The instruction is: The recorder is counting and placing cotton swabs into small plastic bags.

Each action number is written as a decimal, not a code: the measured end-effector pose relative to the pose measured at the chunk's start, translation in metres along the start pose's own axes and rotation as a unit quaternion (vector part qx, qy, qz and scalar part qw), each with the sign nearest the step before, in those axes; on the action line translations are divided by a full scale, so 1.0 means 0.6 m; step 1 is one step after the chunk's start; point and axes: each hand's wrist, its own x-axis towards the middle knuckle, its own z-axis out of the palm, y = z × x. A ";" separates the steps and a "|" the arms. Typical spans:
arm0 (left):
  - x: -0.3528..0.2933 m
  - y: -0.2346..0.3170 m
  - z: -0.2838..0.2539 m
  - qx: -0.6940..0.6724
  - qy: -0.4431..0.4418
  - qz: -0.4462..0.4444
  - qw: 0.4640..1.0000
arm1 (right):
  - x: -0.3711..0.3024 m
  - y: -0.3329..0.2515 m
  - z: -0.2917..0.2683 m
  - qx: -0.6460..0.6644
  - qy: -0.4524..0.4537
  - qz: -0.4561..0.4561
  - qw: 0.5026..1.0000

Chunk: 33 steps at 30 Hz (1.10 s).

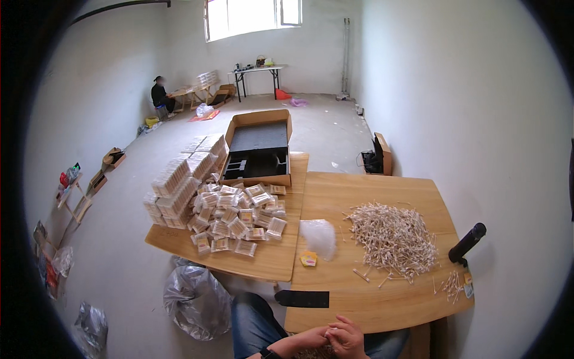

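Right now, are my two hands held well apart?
No, your left hand and right hand are together near the wooden table's front edge.

Walls [466, 107]: plain, whitish. Floor [335, 131]: pale grey, littered with scraps [335, 164]. Window [251, 18]: high on far wall, bright with daylight. Dark-legged table [278, 67]: beneath window, dark items [237, 66] near left edge. Vertical pipes [346, 54]: near far wall's right corner. Wooden tables [263, 267]: paired, adjoining at facing edges.

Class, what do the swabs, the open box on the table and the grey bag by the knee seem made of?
Swabs: matte, probably wood with cotton tips; pale shafts, white ends.
Box: dull, likely cardboard; plain brown edges.
Bag: shiny, likely plastic film; crinkled, bright highlights.
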 end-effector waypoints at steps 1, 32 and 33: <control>0.002 -0.003 0.000 -0.001 -0.004 -0.001 1.000 | -0.002 0.002 0.002 0.011 -0.004 0.014 1.000; -0.011 0.026 -0.017 -0.129 -0.122 -0.038 0.983 | 0.037 0.039 -0.091 0.120 -0.165 0.062 0.977; -0.006 0.006 -0.025 -0.097 -0.121 -0.037 0.987 | 0.035 0.042 -0.087 0.123 -0.171 0.061 0.976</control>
